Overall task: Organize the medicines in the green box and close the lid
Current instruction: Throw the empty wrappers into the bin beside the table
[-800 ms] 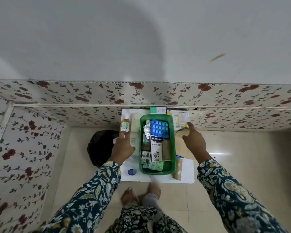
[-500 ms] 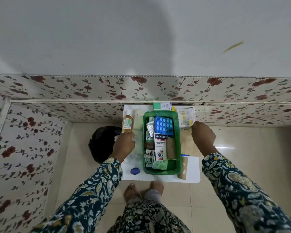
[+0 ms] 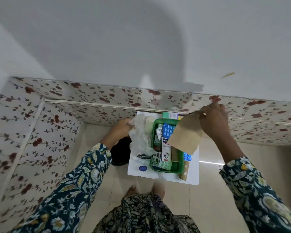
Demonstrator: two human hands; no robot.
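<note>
The green box (image 3: 178, 169) stands on a white board (image 3: 194, 175) on the floor, holding a blue blister pack (image 3: 168, 131), a silver strip (image 3: 159, 132), a white plaster carton (image 3: 166, 151) and small green packets (image 3: 165, 165). My right hand (image 3: 213, 121) is raised above the box's right side, pinching a brown paper bag (image 3: 185, 136) that hangs over the box. My left hand (image 3: 120, 129), left of the box, grips a crumpled clear plastic bag (image 3: 140, 137).
On the board lie a blue round cap (image 3: 143, 168), another brown packet (image 3: 184, 170), a blue blister strip (image 3: 187, 156) and a green-white carton (image 3: 170, 115) by the floral wall. A black object (image 3: 120, 153) sits left of the board. My feet (image 3: 133, 190) are near its front edge.
My right hand has lifted the brown paper bag off the board up over the box. My left hand let go of the amber bottle and now holds the clear plastic bag.
</note>
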